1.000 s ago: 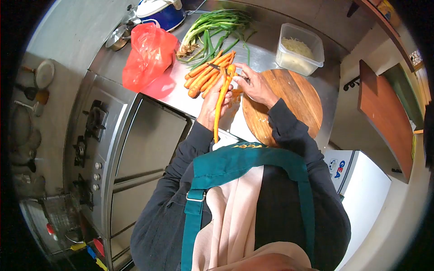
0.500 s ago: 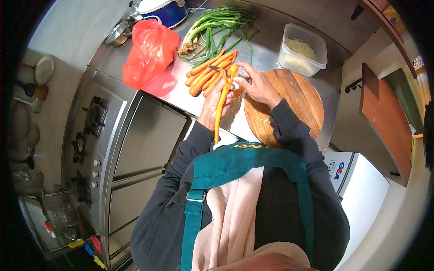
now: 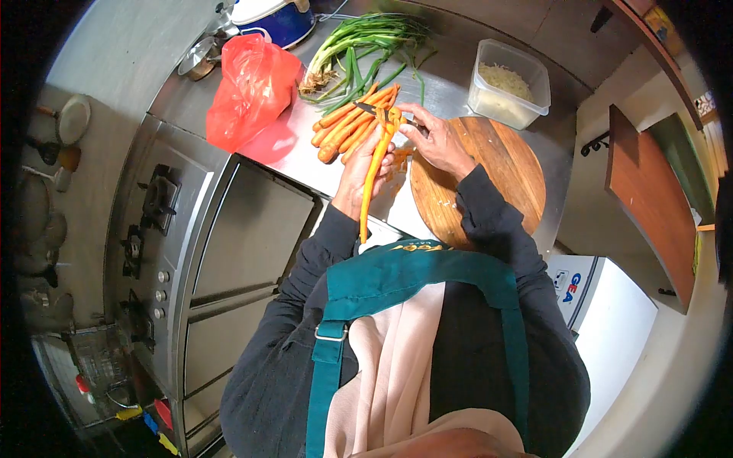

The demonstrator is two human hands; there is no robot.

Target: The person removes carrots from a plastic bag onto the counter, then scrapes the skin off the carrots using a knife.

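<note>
Our left hand (image 3: 353, 177): fingers clamped on carrot (image 3: 372, 177). Right hand (image 3: 440, 146): fingers round dark-bladed tool (image 3: 366, 108). Apparently peeling; next stroke wants steadiness.

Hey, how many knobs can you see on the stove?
3, in one row on the stove, to the right of the burners in the picture: upper knob, middle knob and lower knob. None looks hidden.

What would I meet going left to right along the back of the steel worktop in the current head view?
Metal pot → red plastic bag → spring onions → clear tub of pale shreds.
</note>
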